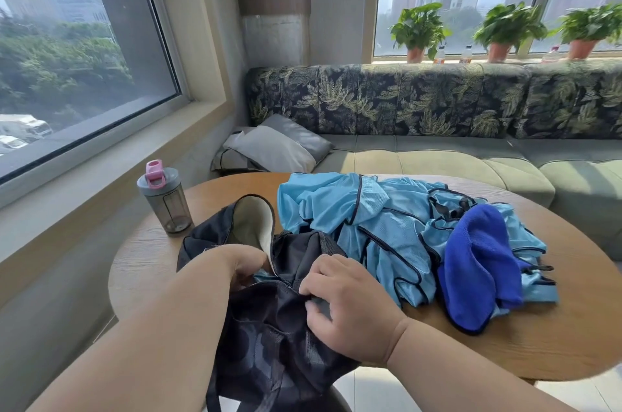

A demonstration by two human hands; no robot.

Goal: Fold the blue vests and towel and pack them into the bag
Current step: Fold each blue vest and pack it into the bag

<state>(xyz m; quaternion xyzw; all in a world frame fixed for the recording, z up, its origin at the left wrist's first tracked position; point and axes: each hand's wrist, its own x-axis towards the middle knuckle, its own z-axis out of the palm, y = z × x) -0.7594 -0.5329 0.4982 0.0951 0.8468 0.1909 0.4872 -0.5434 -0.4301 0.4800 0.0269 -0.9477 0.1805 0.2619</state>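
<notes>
A black bag (269,327) lies at the near edge of the round wooden table (538,337), its flap turned up to show a pale lining. My left hand (235,267) reaches into the bag's zipped opening, its fingers partly hidden inside. My right hand (350,307) pinches the bag's fabric by the zipper. A strip of light blue cloth shows inside the opening. To the right, a crumpled heap of light blue vests (370,223) with dark trim covers the table's middle. A dark blue towel (478,263) lies bunched on top of them.
A grey bottle with a pink lid (165,199) stands at the table's left edge. Behind the table runs a green sofa (437,159) with a leaf-print back and grey cushions (276,145). Potted plants (417,28) line the windowsill.
</notes>
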